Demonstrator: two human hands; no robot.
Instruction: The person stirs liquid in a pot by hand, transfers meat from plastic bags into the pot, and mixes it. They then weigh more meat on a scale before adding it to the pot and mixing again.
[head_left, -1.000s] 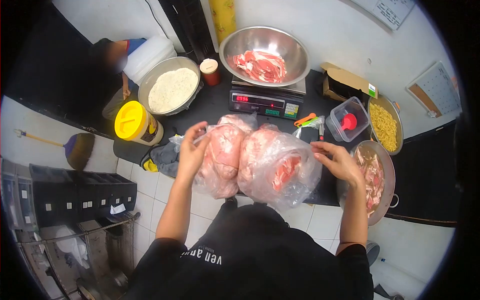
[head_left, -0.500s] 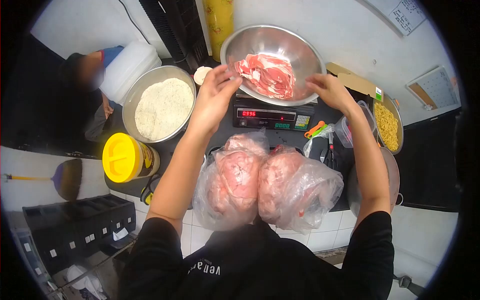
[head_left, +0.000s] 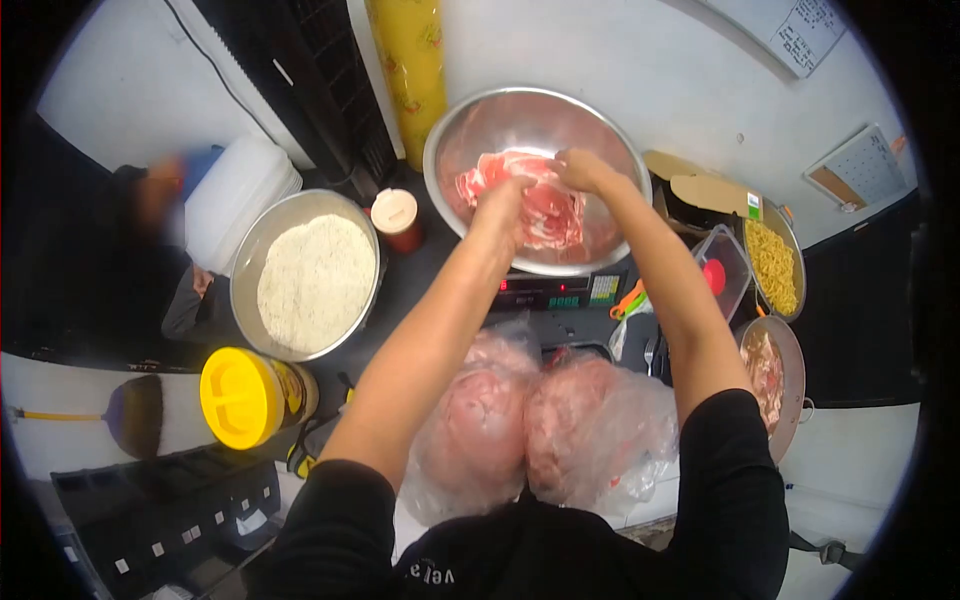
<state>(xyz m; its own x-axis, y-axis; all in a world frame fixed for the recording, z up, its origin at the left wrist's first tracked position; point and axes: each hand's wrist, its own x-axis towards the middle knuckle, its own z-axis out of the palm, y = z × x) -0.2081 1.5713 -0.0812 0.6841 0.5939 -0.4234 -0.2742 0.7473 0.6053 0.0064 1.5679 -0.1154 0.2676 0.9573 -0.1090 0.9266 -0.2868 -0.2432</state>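
Observation:
A wide steel bowl [head_left: 610, 240] stands on a black digital scale [head_left: 545, 292] with sliced raw meat [head_left: 550, 222] inside, pink with white fat. Both my hands reach into it. My left hand [head_left: 505, 208] is closed on the near-left part of the slices, its fingertips partly hidden. My right hand [head_left: 585, 170] has curled fingers gripping the far-right edge of the meat. Closer to me, two clear plastic bags of raw meat [head_left: 470, 420] lie side by side; the right bag [head_left: 590, 425] almost touches the left one.
Left of the scale are a large pot of whitish flour [head_left: 315, 280], a lidded red-brown container [head_left: 397, 220] and a yellow-lidded tub [head_left: 245, 398]. On the right sit a clear plastic container [head_left: 722, 270], noodles [head_left: 770, 262] and a pan of meat [head_left: 768, 385]. Another person [head_left: 150, 200] is at the far left.
Both hands have moved inward from the bowl's sides and now grip the meat slices. The camera view has shifted, so the bowl and bags appear lower; the lidded container shows more fully.

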